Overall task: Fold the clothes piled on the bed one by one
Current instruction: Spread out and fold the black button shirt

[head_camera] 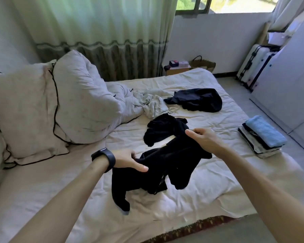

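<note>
Pinching the black garment [174,163] aloft, left hand [130,160] low, right hand [204,137] reaching higher.

The left hand's [130,159] fingers [128,154] mostly vanish under a fold of the black garment [165,163], and the right hand's [204,137] fingers [197,131] curl so their tips stay hidden. The left forearm [68,199] and right forearm [261,181] run off the frame toward 6 o'clock. On the bedside stand [177,69] at 12 o'clock, the small items [174,63] are too small to identify. At 3 o'clock the blue towel [265,131] covers most of the folded stack [256,146].
</note>
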`<action>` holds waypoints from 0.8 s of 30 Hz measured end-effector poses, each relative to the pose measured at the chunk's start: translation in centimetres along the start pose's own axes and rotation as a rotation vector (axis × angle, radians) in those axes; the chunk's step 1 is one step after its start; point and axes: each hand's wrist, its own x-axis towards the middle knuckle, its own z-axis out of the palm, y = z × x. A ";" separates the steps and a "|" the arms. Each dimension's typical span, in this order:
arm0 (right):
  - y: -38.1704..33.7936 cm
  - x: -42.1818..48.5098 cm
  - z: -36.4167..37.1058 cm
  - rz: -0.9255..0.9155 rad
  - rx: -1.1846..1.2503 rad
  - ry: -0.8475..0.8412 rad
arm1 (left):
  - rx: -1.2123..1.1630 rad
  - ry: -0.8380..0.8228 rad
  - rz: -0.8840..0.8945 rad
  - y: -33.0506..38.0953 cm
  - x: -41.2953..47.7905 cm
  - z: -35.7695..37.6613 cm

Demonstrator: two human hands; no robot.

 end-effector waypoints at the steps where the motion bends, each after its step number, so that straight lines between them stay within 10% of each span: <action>1: 0.5 -0.6 0.3 0.003 -0.016 -0.006 | 0.026 0.046 -0.012 -0.1 0.2 1.0; 11: 7.4 -7.2 -0.3 0.017 0.106 -0.017 | -1.422 0.168 -0.046 -0.4 -3.6 7.9; 17: 10.6 -10.3 -1.4 0.007 0.067 -0.015 | -1.151 0.454 -0.102 3.7 -4.4 11.8; 24: 13.0 -11.4 -3.2 0.007 -0.057 0.072 | -0.184 0.145 -0.060 4.5 -6.1 13.1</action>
